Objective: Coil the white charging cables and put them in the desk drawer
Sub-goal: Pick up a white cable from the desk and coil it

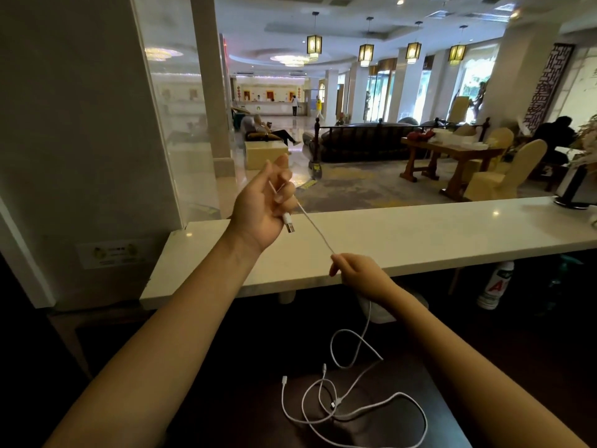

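My left hand [263, 205] is raised above the white counter and grips a white charging cable [318, 232] near its USB plug [289, 227], which hangs below the palm. The cable runs taut down to my right hand [358, 273], which pinches it between thumb and fingers at the counter's front edge. From there it drops behind my right wrist to the dark desk surface [252, 412]. The loose cables [339, 399] lie tangled there in loops, with small connectors showing. No drawer is visible.
A long white counter [420, 240] crosses in front of me, with a glass panel and white pillar [80, 140] at left. A white bottle [496, 286] stands under the counter at right. A dark stand [575, 195] sits at the counter's right end. A lobby lies beyond.
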